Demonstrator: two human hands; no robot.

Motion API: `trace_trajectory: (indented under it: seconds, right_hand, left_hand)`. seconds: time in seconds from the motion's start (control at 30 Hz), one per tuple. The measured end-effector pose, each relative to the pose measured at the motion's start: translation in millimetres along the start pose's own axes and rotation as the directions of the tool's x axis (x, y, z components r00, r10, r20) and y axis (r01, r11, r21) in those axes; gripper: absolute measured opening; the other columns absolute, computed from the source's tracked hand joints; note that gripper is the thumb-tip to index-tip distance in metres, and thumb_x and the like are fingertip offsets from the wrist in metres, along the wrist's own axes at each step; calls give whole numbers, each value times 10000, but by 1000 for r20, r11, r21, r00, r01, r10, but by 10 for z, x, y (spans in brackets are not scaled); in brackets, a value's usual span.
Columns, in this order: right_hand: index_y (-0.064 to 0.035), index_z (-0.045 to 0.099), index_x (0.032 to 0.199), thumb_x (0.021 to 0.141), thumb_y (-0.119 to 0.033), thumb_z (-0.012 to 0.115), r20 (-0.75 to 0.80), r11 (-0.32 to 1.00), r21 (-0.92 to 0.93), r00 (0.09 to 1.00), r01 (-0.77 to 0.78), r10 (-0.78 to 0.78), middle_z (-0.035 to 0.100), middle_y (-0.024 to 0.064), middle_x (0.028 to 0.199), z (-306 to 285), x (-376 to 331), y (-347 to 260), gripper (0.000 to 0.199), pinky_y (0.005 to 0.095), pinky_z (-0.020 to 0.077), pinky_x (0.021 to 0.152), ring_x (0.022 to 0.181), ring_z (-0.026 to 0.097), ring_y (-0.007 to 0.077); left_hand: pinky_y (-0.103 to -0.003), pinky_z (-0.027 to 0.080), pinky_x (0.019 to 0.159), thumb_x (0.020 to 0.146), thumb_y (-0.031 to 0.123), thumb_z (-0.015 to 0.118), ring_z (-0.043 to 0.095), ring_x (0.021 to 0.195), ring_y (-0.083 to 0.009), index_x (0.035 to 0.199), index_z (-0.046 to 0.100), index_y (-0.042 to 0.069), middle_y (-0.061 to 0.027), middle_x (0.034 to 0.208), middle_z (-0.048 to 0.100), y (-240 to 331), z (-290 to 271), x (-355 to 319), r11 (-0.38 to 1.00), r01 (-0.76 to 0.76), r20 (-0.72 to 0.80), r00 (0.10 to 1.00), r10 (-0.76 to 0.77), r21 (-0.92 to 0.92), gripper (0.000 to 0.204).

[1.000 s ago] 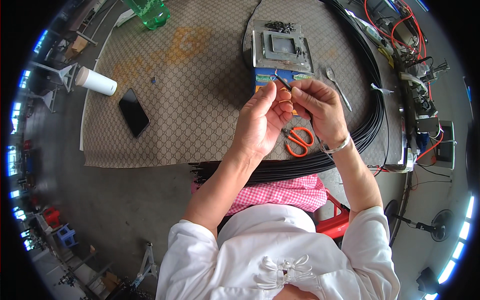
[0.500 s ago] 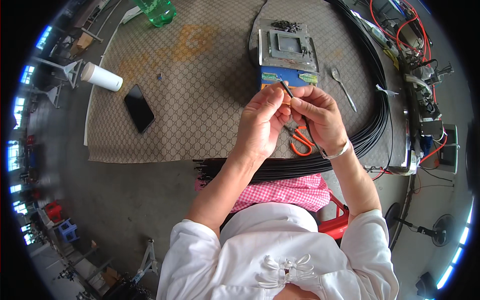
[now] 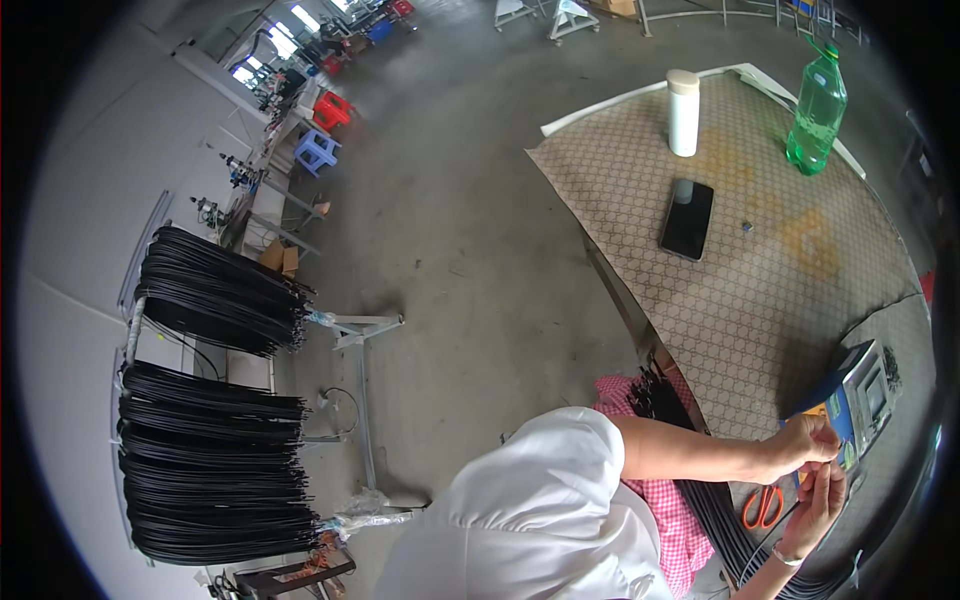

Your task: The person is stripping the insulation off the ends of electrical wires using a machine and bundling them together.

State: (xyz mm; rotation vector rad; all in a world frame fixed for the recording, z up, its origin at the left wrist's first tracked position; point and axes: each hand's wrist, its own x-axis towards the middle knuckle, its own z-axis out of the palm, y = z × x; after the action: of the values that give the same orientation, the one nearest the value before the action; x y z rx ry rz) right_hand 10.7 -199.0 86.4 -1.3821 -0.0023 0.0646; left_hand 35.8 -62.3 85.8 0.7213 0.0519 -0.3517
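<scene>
Close together at the right side, my left hand (image 3: pixel 800 448) and my right hand (image 3: pixel 816 512) pinch a thin black cable, mostly covered by the fingers. Both hands are closed, fingertips nearly meeting. Just below my left wrist lies an orange-handled cutting tool (image 3: pixel 763 507), its jaws out of clear sight. Beyond the hands sits a blue device (image 3: pixel 838 412) with a grey metal frame (image 3: pixel 873 390) on top. A thick bundle of black cables (image 3: pixel 712 492) runs along the table's near edge, over a pink checked cloth (image 3: pixel 682 522).
On the patterned table cover (image 3: pixel 690 330) are a black phone (image 3: pixel 687 222), a white tumbler (image 3: pixel 683 118) and a green plastic bottle (image 3: pixel 816 115). Coiled black cables (image 3: pixel 215 465) hang on a rack at the left. Red (image 3: pixel 332 110) and blue (image 3: pixel 317 150) stools stand farther off.
The view has swung left, so the table and my hands now appear at the right and the cable rack has come into view. Both hands still hold the cable close together.
</scene>
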Motion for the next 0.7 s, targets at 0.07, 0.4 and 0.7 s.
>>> trace_trajectory:
  seconds: [0.07, 0.4, 0.7]
  right_hand:
    - [-33, 566, 895, 862, -101, 561, -29, 997, -56, 998, 46, -48, 521, -10, 679, 9, -5, 38, 76, 135, 284, 432, 534, 412, 10]
    - [-31, 594, 838, 805, -28, 569, -255, 975, -215, 967, -49, -8, 505, -49, 690, 339, -84, -217, 41, 153, 290, 490, 568, 396, 18]
    - [-49, 599, 827, 785, 18, 625, -101, 991, 129, 994, -23, 37, 595, -15, 723, 77, -154, 16, 83, 151, 404, 502, 590, 509, 25]
  left_hand:
    - [-217, 432, 540, 827, 72, 589, 516, 632, -96, 871, 554, -20, -50, 744, 552, 42, 5, -36, 999, -29, -4, 1000, 29, 35, 108]
    - [-222, 481, 643, 807, 63, 593, 580, 708, -98, 888, 583, 5, -53, 801, 602, 59, -59, -86, 993, -6, 63, 998, 13, -119, 100]
    - [-210, 482, 681, 829, 74, 598, 578, 725, -90, 963, 593, 11, -48, 845, 615, 185, -33, -180, 992, 47, 59, 997, -54, 117, 148]
